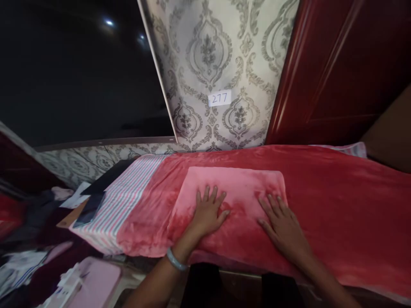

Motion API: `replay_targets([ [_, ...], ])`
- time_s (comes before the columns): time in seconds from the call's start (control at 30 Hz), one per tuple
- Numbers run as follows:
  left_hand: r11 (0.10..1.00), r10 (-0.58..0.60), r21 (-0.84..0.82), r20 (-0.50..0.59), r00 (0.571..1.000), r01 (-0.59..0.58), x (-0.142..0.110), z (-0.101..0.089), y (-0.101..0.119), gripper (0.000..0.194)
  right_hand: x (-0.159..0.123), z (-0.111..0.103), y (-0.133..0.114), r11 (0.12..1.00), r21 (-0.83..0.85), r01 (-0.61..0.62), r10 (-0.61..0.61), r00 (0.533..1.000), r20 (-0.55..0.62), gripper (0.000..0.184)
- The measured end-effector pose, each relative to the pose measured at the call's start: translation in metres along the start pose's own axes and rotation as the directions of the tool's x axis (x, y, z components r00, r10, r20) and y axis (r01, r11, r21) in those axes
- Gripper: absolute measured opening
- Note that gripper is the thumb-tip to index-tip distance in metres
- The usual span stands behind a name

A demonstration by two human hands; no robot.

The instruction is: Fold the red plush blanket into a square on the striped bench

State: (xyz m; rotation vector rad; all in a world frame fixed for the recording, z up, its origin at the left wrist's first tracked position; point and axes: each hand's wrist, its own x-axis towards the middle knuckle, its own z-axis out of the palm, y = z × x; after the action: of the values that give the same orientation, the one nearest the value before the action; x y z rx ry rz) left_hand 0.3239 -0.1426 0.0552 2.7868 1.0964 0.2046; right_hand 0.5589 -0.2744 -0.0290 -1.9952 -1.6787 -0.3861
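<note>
A pink plush cloth [240, 179], roughly rectangular, lies flat on a larger red plush blanket [337, 205]. My left hand [208, 211] rests palm down on the left part of the pink cloth, its fingers spread. On the cloth's right part lies my right hand [282, 224], also palm down with fingers apart. Neither hand grips anything. Darker red patches show in the cloth's pile around both hands. A pale bangle [176, 260] circles my left wrist.
A striped cloth [128, 201] covers the left end of the surface, with a dark flat item [90, 209] on it. Behind are a black television [80, 77], patterned wallpaper bearing a "277" label [220, 98], and a dark red door [334, 64]. A pink board [96, 280] is at lower left.
</note>
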Motion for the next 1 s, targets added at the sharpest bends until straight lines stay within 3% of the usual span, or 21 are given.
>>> replay_targets([
  [0.23,0.997,0.036,-0.07,-0.055,0.998,-0.04,0.002,0.015,-0.004,0.063,-0.001,0.003,0.007,1.0,-0.016,0.02,-0.019,0.999,0.043,0.063],
  [0.4,0.994,0.031,-0.103,-0.046,0.998,-0.036,-0.009,-0.009,-0.015,0.06,0.011,-0.012,0.011,0.997,-0.068,-0.043,0.052,0.987,0.15,0.06],
  [0.57,0.987,-0.163,-0.014,-0.156,0.974,0.163,-0.038,-0.03,-0.043,0.057,0.038,-0.02,0.006,0.995,-0.1,-0.003,0.02,0.985,0.171,0.059],
  [0.7,0.966,-0.259,-0.02,-0.101,0.961,0.258,-0.051,-0.012,-0.065,0.062,0.047,-0.006,0.003,0.987,-0.155,0.037,-0.007,0.982,0.19,0.064],
  [0.83,0.97,-0.242,-0.017,-0.083,0.967,0.242,-0.051,0.012,-0.078,0.064,0.042,0.004,0.002,0.982,-0.176,0.07,-0.037,0.983,0.182,0.063],
  [1.0,0.973,-0.231,-0.024,-0.125,0.965,0.23,-0.048,0.018,-0.083,0.062,0.04,0.003,-0.001,0.993,-0.117,0.021,-0.001,0.987,0.162,0.06],
])
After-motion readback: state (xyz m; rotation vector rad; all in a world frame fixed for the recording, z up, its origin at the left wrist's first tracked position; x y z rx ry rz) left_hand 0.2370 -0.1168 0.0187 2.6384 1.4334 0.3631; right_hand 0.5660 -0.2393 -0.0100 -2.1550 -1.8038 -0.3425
